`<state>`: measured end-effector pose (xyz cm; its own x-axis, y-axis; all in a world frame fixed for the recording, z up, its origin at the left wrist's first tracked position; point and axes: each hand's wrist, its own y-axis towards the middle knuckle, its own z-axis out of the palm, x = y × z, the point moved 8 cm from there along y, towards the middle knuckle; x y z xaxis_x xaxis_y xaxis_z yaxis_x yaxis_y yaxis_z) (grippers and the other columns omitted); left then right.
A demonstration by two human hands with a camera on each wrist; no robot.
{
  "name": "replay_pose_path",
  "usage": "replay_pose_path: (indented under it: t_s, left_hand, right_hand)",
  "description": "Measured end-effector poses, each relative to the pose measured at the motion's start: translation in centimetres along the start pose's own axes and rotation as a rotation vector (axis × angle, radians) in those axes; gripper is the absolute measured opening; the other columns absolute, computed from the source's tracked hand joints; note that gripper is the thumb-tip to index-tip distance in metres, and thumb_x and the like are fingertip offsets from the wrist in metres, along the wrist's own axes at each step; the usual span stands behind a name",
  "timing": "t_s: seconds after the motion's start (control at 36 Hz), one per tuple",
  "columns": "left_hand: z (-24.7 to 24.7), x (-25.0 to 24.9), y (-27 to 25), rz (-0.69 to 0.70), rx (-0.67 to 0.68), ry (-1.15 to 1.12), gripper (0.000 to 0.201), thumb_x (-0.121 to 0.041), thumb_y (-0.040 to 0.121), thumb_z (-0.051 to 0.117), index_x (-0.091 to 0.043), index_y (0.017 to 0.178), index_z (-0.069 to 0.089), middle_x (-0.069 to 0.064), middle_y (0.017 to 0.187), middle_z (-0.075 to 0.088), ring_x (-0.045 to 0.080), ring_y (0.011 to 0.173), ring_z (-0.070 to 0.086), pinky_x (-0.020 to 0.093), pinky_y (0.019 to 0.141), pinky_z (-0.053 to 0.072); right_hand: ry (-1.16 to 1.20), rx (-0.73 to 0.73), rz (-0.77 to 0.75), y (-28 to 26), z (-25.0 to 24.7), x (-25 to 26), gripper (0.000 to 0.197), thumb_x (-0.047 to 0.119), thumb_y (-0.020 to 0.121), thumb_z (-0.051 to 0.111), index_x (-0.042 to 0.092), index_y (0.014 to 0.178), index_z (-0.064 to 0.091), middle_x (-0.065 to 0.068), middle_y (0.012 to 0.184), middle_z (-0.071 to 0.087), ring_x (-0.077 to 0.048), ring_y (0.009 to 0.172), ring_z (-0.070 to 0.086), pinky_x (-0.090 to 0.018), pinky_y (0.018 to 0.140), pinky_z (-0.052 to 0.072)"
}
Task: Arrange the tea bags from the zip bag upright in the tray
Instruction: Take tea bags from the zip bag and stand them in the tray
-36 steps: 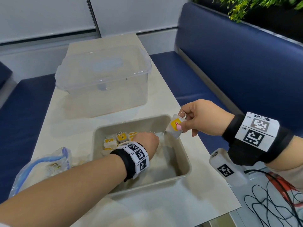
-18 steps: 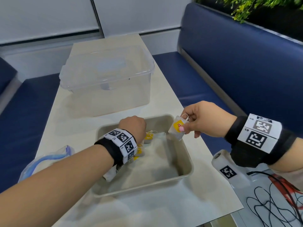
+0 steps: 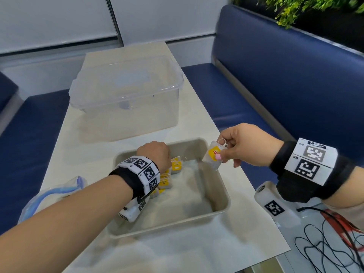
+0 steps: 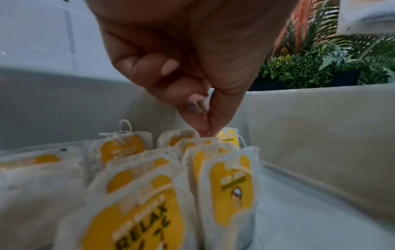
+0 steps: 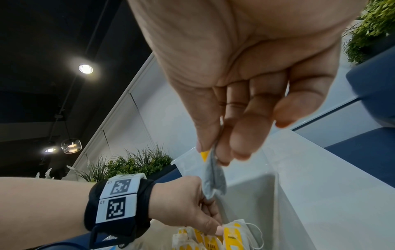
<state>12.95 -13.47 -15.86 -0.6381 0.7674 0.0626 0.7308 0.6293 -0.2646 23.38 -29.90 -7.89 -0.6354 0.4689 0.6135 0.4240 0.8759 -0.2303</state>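
My right hand point(image 3: 243, 145) pinched a tea bag point(image 3: 213, 156) hanging long-axis down over the tray's point(image 3: 220, 208) far right corner, left hand point(image 3: 155, 155) fingertips pinching an upright bag point(image 4: 229, 137) among rows point(image 4: 171, 169) at the tray's left, zip bag point(image 3: 49, 196) lying further left.

The tea bag point(image 3: 213, 155) in the right hand point(image 3: 247, 145) is white with a yellow label, the bags point(image 4: 229, 184) under the left hand point(image 3: 155, 154) have the same colours, the tray point(image 3: 220, 186) around them is beige-grey.
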Motion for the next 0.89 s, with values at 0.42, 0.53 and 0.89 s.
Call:
replay_pose_path:
  t_s: [0.42,0.53,0.89]
  left_hand:
    - [-1.3,-2.0,-1.1,0.122,0.013,-0.036,0.027,-0.032,0.075,0.066,-0.028,0.101,0.058,-0.005,0.095,0.059,0.019,0.084,0.054,0.028,0.067,0.039]
    - [-2.3,-1.7,-0.9,0.147,-0.032,-0.127,0.024,-0.038,0.081,0.066,-0.029,0.102,0.058,-0.004,0.106,0.061,0.019,0.095,0.057,0.03,0.076,0.044]
    - [-9.4,-5.1,-4.8,0.487,-0.069,-0.822,0.028,-0.011,0.073,0.079,-0.017,0.09,0.058,-0.006,0.081,0.069,0.007,0.073,0.064,0.023,0.08,0.051]
  right_hand:
    - [0.015,0.001,0.004,0.3,0.2,0.1,0.016,0.029,0.079,0.075,0.026,0.08,0.059,0.005,0.067,0.071,-0.008,0.049,0.063,-0.036,0.071,0.057]
    - [0.002,0.007,-0.004,0.4,0.2,0.5,0.023,0.027,0.077,0.077,0.025,0.075,0.053,0.002,0.069,0.072,-0.008,0.046,0.061,-0.036,0.069,0.055]
    - [-0.189,0.031,-0.022,1.5,1.2,3.2,0.032,0.03,0.07,0.08,0.024,0.072,0.048,0.008,0.064,0.061,-0.008,0.046,0.062,-0.014,0.043,0.039]
